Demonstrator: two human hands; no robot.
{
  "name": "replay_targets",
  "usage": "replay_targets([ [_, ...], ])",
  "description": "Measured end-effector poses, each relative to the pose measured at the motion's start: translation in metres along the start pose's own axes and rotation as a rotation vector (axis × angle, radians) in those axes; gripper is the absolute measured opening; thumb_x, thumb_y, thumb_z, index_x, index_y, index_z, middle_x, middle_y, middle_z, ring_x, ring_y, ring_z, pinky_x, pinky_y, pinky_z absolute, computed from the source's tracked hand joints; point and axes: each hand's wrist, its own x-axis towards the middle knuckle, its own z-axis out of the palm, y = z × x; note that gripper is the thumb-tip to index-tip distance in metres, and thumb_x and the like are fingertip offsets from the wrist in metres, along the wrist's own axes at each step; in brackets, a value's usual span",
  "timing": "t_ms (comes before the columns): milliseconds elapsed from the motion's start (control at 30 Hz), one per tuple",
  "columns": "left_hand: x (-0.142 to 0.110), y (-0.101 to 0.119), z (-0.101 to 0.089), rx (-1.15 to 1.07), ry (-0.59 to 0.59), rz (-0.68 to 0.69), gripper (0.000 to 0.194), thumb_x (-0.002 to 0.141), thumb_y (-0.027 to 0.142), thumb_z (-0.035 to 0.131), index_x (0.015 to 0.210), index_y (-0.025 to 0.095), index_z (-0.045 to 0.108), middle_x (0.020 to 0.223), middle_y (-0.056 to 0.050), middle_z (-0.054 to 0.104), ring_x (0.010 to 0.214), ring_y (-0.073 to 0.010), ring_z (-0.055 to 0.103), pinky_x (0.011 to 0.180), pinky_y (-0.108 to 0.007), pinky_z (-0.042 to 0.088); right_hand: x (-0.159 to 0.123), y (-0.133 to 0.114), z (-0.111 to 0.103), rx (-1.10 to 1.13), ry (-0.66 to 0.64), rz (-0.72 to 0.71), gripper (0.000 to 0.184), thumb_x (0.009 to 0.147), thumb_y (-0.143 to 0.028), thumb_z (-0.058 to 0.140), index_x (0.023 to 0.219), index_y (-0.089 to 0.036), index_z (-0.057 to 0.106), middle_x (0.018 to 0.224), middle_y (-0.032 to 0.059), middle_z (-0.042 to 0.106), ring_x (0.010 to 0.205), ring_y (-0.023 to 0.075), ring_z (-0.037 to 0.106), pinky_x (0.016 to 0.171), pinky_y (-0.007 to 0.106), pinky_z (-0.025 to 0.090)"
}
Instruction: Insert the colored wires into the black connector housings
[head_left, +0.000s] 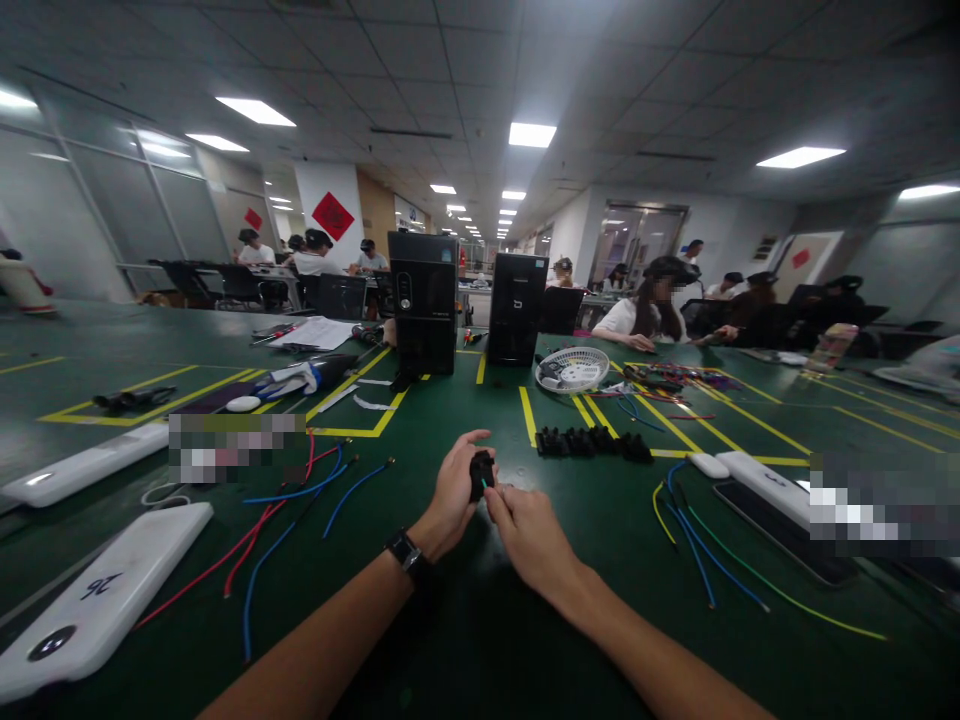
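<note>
My left hand (450, 500), with a dark watch on the wrist, is closed around a small black plastic part (480, 468) above the near middle of the table. My right hand (534, 535) pinches a thin piece with a green end (485, 484) against that part. The fingers hide most of the piece, so I cannot tell its kind. Beyond my hands lies a row of similar black parts (592, 442). Loose blue wires (358, 495) and red wires (251, 540) are to the left. Blue, green and yellow wires (765, 570) lie to the right.
Two black computer towers (424, 310) stand at the back of the green table (480, 640). A white basket (572, 370) is right of them. White devices (112, 590) lie on both sides. A person (656, 305) sits across the table, right of centre.
</note>
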Motion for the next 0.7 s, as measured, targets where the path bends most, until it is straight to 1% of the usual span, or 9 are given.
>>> replay_targets([
  [100,0.003,0.0,-0.002,0.025,-0.006,0.07,0.029,0.081,0.029,0.05,0.108,0.018,0.052,0.082,-0.001,0.055,0.067,-0.0108,0.055,0.057,-0.021,0.044,0.003,-0.001,-0.01,0.02,0.018,0.004,0.041,0.095,-0.031,0.038,0.06,-0.018,0.054,0.056,0.0012,0.056,0.052,0.0117,0.049,0.055,0.025,0.026],
  [167,0.003,0.0,-0.001,-0.001,-0.006,0.086,0.029,0.08,0.028,0.051,0.108,0.019,0.052,0.082,-0.001,0.056,0.068,-0.0109,0.055,0.058,-0.021,0.044,0.003,-0.003,-0.014,0.025,0.039,0.008,0.04,0.095,-0.03,0.038,0.059,-0.018,0.054,0.055,0.0003,0.055,0.051,0.0109,0.049,0.054,0.024,0.027],
  [233,0.002,0.0,0.001,-0.05,0.002,0.066,0.03,0.079,0.028,0.051,0.108,0.019,0.051,0.082,-0.001,0.056,0.065,-0.0114,0.055,0.055,-0.022,0.044,0.001,-0.005,-0.011,0.019,0.046,0.002,0.039,0.095,-0.028,0.038,0.061,-0.017,0.055,0.056,0.0001,0.056,0.051,0.0105,0.049,0.054,0.023,0.027],
  [300,0.001,-0.001,0.003,-0.084,0.024,0.026,0.031,0.079,0.029,0.05,0.109,0.019,0.05,0.081,-0.001,0.056,0.06,-0.0118,0.055,0.052,-0.024,0.044,-0.001,-0.007,-0.003,0.002,0.037,-0.002,0.037,0.094,-0.026,0.038,0.063,-0.017,0.056,0.056,0.0003,0.057,0.05,0.0103,0.048,0.053,0.023,0.026],
  [400,0.0,-0.001,0.003,-0.099,0.059,0.001,0.032,0.078,0.029,0.051,0.108,0.019,0.05,0.079,-0.001,0.056,0.057,-0.0119,0.055,0.05,-0.025,0.045,-0.002,-0.007,0.005,-0.023,0.025,-0.009,0.036,0.094,-0.024,0.039,0.064,-0.017,0.057,0.057,0.0006,0.058,0.049,0.0102,0.047,0.052,0.024,0.025],
  [533,0.001,0.001,0.001,-0.054,0.077,0.039,0.032,0.077,0.028,0.054,0.107,0.019,0.052,0.081,-0.001,0.057,0.06,-0.0112,0.056,0.053,-0.023,0.045,0.001,-0.002,-0.003,-0.006,0.038,-0.025,0.037,0.095,-0.026,0.038,0.064,-0.017,0.057,0.058,0.0004,0.058,0.052,0.0106,0.051,0.054,0.023,0.027],
  [600,0.001,0.001,0.002,-0.063,0.08,0.035,0.031,0.079,0.03,0.053,0.107,0.018,0.053,0.083,-0.002,0.058,0.063,-0.0117,0.057,0.054,-0.024,0.046,0.002,-0.001,-0.008,0.009,0.053,-0.018,0.038,0.095,-0.028,0.037,0.063,-0.017,0.056,0.058,0.0003,0.058,0.054,0.0107,0.052,0.055,0.023,0.028],
  [700,0.001,-0.002,0.004,-0.134,0.047,0.006,0.031,0.081,0.032,0.051,0.109,0.018,0.051,0.083,-0.003,0.058,0.061,-0.0121,0.056,0.052,-0.024,0.045,0.0,-0.002,-0.003,-0.012,0.052,-0.013,0.037,0.095,-0.026,0.038,0.065,-0.017,0.057,0.06,0.0009,0.059,0.053,0.0105,0.052,0.054,0.023,0.027],
])
